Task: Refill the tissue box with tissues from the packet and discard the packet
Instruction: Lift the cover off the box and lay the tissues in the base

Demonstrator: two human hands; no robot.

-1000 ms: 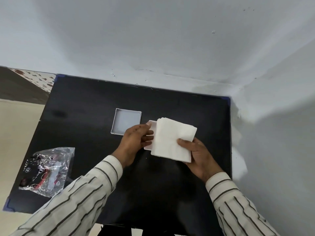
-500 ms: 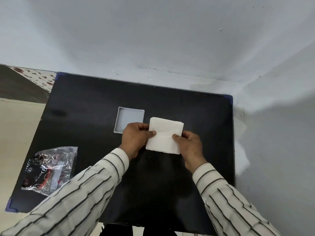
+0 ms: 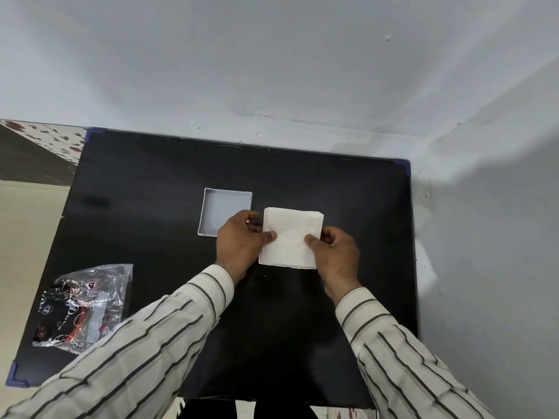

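Note:
A square stack of white tissues (image 3: 290, 237) lies flat at the middle of the black table (image 3: 151, 170). My left hand (image 3: 240, 244) grips its left edge with the thumb on top. My right hand (image 3: 335, 257) grips its right edge the same way. The stack covers a white box part; only a sliver shows by my left fingers. Just to the left rests an open, shallow white tray of the tissue box (image 3: 225, 211), with nothing inside. The clear plastic packet (image 3: 81, 303) with black and red print lies crumpled near the table's front left corner.
The table stands in a corner, with a pale wall (image 3: 272, 71) behind it and another wall (image 3: 490, 237) along its right side. Beige floor (image 3: 27, 237) shows to the left. Striped sleeves cover both forearms.
The tissue stack was tilted and held up to the right; it is now squared and lowered flat over the white box part. Both hands moved inward onto its edges.

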